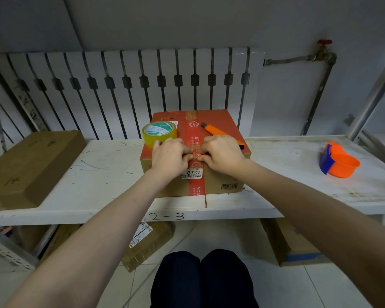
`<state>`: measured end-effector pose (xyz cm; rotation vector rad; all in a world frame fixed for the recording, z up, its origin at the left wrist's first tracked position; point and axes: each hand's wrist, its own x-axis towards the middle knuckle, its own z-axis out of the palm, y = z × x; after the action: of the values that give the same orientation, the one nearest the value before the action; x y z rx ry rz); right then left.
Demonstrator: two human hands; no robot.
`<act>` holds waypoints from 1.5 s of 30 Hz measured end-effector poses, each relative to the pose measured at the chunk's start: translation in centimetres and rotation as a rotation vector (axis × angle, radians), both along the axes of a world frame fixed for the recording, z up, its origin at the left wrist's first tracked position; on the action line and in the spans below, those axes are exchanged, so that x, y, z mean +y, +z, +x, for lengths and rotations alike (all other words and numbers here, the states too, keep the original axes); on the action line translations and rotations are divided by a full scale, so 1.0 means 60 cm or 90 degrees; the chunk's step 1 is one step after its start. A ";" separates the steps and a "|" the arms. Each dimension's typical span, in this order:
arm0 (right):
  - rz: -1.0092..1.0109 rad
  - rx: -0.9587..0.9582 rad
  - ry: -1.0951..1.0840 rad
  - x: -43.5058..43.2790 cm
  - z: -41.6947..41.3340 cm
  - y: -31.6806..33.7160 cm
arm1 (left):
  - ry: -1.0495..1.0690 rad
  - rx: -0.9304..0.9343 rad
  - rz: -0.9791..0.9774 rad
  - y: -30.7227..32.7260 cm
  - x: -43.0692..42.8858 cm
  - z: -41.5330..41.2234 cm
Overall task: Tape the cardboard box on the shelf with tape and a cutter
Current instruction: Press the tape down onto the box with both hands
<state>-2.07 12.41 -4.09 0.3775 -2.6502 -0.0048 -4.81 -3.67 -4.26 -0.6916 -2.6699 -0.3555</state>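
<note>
Right now both hands pinch down on the red tape strip at the box's front top edge, left hand [168, 157] and right hand [222, 155] fingertips nearly meeting. The cardboard box [218, 181] sits near the shelf's [98, 174] front edge; it looks stiff and light. Tape roll [159, 134] and cutter [218, 134] rest on top.
</note>
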 end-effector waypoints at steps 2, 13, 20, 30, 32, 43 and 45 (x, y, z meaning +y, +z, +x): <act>-0.011 -0.011 0.004 0.004 -0.001 0.004 | 0.004 0.002 -0.002 0.002 0.006 0.001; 0.038 -0.162 -0.009 0.007 -0.022 0.003 | -0.057 -0.067 -0.043 0.012 0.007 0.000; 0.053 -0.188 -0.039 0.020 -0.010 0.020 | -0.085 -0.087 -0.031 0.000 0.005 0.002; 0.031 -0.120 -0.039 0.000 -0.003 0.020 | -0.058 -0.051 -0.012 -0.001 -0.019 -0.007; -0.009 -0.031 -0.019 -0.006 0.004 0.004 | -0.039 0.013 0.010 -0.013 -0.021 -0.003; 0.055 0.064 -0.073 -0.007 0.018 -0.048 | -0.008 0.048 -0.029 -0.007 -0.007 0.013; 0.063 0.051 -0.075 -0.010 0.018 -0.049 | 0.002 0.054 -0.034 -0.009 -0.006 0.012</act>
<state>-0.98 11.84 -7.02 0.2483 -2.5949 -0.1858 -4.11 -4.04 -4.78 -0.7028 -2.6082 -0.2503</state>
